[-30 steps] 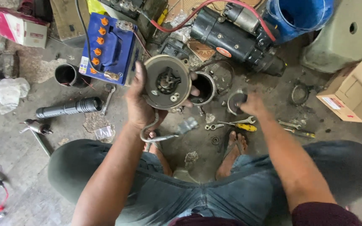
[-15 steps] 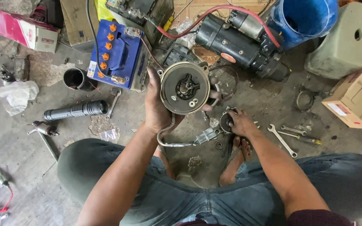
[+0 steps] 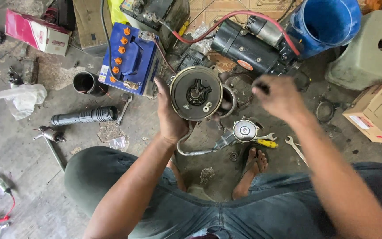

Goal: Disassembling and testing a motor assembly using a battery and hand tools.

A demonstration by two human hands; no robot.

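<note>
Fingers of my left hand [image 3: 169,116] are clamped around the round motor end plate [image 3: 196,93], its flat face turned up toward me. My right hand [image 3: 279,98] hovers just right of it, fingers pinched together on something too blurred to tell. The plate sits nearer my left, over the floor [image 3: 23,146], with the blue battery [image 3: 131,59] beyond.
</note>
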